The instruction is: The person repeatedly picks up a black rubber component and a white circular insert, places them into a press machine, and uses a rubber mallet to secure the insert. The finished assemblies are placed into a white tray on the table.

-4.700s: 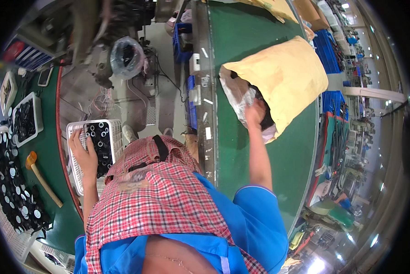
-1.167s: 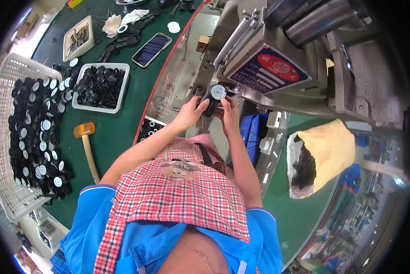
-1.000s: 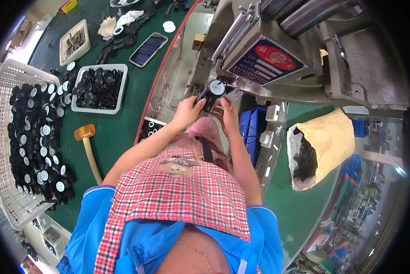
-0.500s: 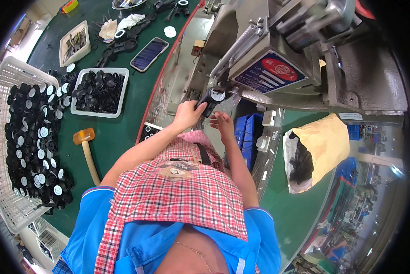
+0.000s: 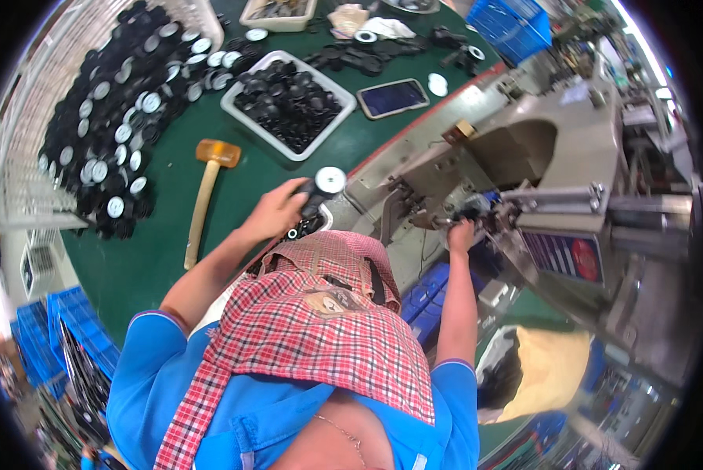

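My left hand (image 5: 276, 211) is closed around a black plastic part with a round white disc (image 5: 330, 181) on its end. It holds this part above the table edge, close to a small white tray (image 5: 325, 222) partly hidden by the hand and apron. Over at the metal press machine (image 5: 551, 211), my right hand (image 5: 461, 233) has its fingers drawn together beside a dark piece (image 5: 469, 213) at the tooling. Whether the fingers grip that piece is too small to tell.
On the green table lie a mallet (image 5: 205, 192), a white tray of black caps (image 5: 337, 125) and a phone (image 5: 394, 99). A tipped white basket (image 5: 30, 205) spills black parts with white discs at left. A paper bag (image 5: 555, 372) of black pieces stands at right.
My left hand has moved left from the machine, carrying the black part with the white disc. My right hand has gone to the machine's tooling. The view has turned toward the left.
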{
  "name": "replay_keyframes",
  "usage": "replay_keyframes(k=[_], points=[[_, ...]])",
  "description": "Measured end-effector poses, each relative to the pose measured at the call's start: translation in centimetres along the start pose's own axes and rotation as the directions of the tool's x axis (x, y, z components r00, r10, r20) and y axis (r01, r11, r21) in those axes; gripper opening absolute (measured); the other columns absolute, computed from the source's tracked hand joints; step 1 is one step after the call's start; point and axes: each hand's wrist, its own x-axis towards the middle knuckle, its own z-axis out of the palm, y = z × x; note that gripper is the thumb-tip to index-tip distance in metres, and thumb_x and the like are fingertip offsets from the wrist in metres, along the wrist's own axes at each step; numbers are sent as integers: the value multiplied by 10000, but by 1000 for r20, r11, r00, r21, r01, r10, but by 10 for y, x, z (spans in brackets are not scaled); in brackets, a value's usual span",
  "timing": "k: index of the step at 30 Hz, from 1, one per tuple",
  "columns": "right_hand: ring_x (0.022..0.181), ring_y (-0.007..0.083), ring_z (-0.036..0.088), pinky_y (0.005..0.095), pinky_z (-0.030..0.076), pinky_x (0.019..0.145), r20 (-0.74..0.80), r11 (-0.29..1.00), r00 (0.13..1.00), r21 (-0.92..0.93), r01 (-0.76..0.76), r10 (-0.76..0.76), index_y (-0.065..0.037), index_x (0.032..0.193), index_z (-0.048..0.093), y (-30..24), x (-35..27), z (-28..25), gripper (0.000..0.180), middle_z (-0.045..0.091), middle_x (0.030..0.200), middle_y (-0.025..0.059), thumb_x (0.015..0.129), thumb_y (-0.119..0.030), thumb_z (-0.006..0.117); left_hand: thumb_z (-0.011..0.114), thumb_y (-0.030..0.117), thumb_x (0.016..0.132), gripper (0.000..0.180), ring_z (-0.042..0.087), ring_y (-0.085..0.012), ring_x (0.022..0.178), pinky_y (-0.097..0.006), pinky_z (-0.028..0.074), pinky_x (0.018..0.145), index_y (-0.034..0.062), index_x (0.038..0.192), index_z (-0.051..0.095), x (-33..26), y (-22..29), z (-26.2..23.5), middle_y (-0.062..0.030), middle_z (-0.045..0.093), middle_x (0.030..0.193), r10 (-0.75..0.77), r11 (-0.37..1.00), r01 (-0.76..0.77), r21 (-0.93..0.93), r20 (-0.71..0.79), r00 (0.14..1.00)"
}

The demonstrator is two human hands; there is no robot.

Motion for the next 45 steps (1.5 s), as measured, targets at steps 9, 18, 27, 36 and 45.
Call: replay_keyframes(k=[9,18,27,36,45], points=[[899,447,661,515,520,786,247,989,960,-40,145,-131,1,883,609,-35,31,-34,147,693,910,231,813,-118,658,623,307,961,353,644,-325,689,-417,504,665,49,1201,641,-18,13,-63,-162,649,780,333,801,-20,599,-417,846],[971,351,684,464,525,830,321,1000,947,-5,11,-9,-196,1187,652,12,42,-5,304,730,998,111,898,-287,629,701,113,837,222,624,-294,1020,-404,529,849,102,1057,673,115,57,-82,-60,617,1042,682,341,-44,939,-215,699],[858,128,646,272,489,761,665,151,675,739,-657,-320,-65,1127,679,-66,34,-141,233,687,950,12,937,-201,688,742,125,816,373,610,-303,1037,-412,511,867,128,1170,623,99,55,-102,-61,582,1110,631,255,-167,952,-33,775],[717,118,645,248,510,657,727,-15,680,682,-732,-98,-32,1055,717,-107,13,-166,181,703,827,38,912,-142,721,756,181,818,247,613,-287,992,-415,504,847,99,1010,623,109,70,-106,-51,581,1048,648,143,-255,956,104,754],[718,106,661,290,511,646,95,727,951,668,159,-295,20,1001,736,-124,-5,-151,160,701,802,72,879,-82,742,729,230,915,227,495,-85,699,-270,423,637,22,873,648,59,64,-78,10,548,756,448,842,-258,473,-349,823]])
